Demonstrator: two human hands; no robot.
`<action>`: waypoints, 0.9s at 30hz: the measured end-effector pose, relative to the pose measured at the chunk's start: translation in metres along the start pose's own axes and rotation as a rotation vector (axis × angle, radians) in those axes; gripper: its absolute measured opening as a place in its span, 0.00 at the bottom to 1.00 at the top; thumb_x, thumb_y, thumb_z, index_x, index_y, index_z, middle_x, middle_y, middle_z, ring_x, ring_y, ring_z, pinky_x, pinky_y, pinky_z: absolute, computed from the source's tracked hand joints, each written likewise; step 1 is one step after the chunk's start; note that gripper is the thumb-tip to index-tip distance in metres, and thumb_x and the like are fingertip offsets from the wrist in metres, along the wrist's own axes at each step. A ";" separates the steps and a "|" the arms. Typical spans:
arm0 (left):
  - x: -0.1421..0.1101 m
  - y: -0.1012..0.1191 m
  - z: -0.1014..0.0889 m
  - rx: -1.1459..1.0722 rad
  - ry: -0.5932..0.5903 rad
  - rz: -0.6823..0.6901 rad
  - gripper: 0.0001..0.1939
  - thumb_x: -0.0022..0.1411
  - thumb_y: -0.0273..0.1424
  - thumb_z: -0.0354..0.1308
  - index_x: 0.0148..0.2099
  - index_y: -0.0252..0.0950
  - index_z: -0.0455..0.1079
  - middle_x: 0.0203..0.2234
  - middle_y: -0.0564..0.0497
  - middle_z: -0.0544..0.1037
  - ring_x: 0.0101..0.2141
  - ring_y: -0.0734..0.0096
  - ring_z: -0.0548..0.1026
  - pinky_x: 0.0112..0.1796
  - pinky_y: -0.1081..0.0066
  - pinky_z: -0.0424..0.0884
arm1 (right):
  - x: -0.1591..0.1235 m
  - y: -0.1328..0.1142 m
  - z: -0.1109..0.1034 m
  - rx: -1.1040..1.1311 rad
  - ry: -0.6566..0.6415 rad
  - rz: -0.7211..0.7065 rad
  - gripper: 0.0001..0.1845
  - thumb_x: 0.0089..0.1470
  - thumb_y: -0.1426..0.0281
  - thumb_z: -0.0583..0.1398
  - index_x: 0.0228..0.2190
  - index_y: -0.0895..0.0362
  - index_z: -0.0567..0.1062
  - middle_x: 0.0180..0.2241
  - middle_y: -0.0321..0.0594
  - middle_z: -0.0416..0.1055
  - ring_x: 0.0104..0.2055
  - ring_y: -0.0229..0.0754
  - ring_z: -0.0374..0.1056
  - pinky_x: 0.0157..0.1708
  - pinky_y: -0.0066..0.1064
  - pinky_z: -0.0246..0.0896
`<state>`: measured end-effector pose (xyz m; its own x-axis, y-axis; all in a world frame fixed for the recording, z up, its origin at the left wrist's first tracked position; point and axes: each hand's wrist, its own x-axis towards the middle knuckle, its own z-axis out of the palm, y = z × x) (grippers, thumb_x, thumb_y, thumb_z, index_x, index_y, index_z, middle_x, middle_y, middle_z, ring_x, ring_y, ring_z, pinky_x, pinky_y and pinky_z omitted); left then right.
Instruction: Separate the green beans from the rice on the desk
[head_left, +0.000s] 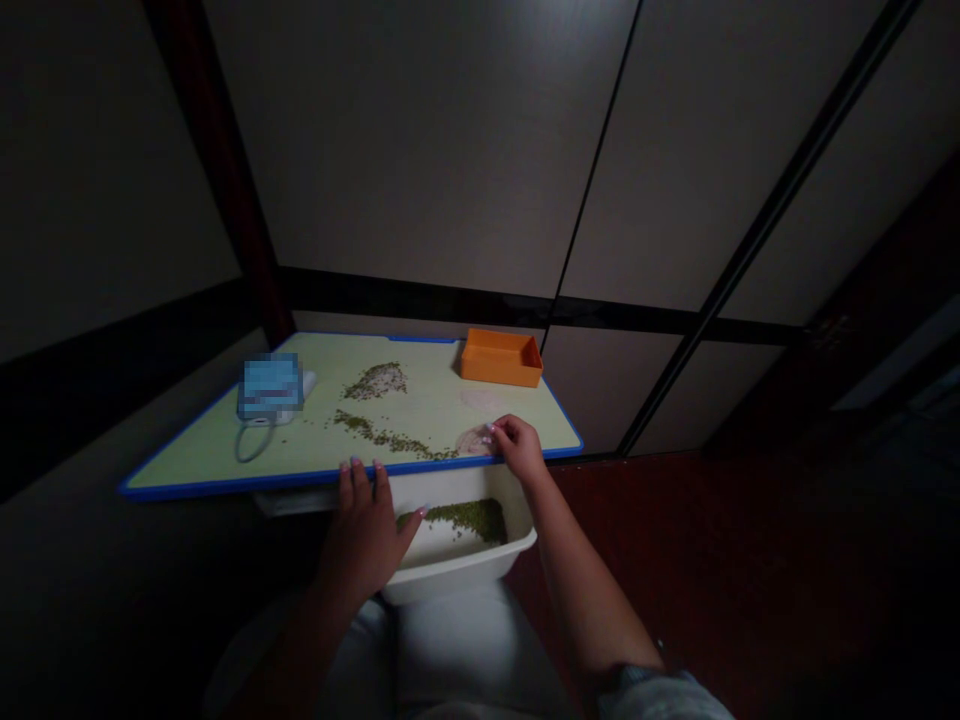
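My left hand (367,525) lies at the front edge of the table, its fingers spread and the tips near the blue rim. It is above the left part of a white basin (457,575), which holds small green beans (480,518). My right hand (519,447) is at the table's front right, thumb and fingers pinched together beside a small pale heap of grains (472,441). What the pinch holds, if anything, is too small to make out. A scattered row of green beans (386,437) runs along the tabletop towards that heap.
On the light green folding table (210,462), a mixed pale and green heap (379,380) lies farther back. An orange box (501,362) stands at the back right. A blurred device (270,385) with a cord loop sits at the left. Wall panels (420,150) rise behind.
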<state>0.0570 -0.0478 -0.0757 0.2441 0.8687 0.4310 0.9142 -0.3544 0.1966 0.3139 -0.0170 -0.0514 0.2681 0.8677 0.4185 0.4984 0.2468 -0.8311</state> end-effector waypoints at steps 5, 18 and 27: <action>-0.001 -0.001 0.000 -0.002 0.001 0.007 0.45 0.53 0.51 0.47 0.61 0.18 0.51 0.63 0.24 0.50 0.64 0.37 0.41 0.57 0.48 0.53 | 0.002 0.003 0.001 -0.010 -0.004 0.005 0.12 0.51 0.60 0.57 0.25 0.56 0.72 0.21 0.35 0.69 0.24 0.37 0.63 0.26 0.27 0.58; 0.000 0.001 -0.004 0.001 -0.026 0.000 0.45 0.53 0.50 0.46 0.61 0.16 0.50 0.62 0.21 0.50 0.64 0.35 0.42 0.57 0.49 0.53 | -0.001 -0.001 -0.001 -0.061 0.033 -0.010 0.12 0.51 0.61 0.56 0.25 0.56 0.71 0.21 0.35 0.68 0.25 0.38 0.62 0.26 0.27 0.56; 0.000 0.001 -0.003 0.006 -0.027 0.000 0.46 0.53 0.50 0.47 0.60 0.14 0.51 0.62 0.20 0.50 0.64 0.35 0.42 0.58 0.49 0.52 | -0.003 -0.005 -0.002 -0.052 0.087 -0.018 0.13 0.53 0.60 0.55 0.26 0.57 0.70 0.22 0.36 0.69 0.25 0.38 0.63 0.26 0.27 0.56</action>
<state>0.0571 -0.0496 -0.0726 0.2523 0.8779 0.4070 0.9161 -0.3522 0.1917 0.3120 -0.0215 -0.0474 0.3284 0.8221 0.4651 0.5455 0.2369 -0.8039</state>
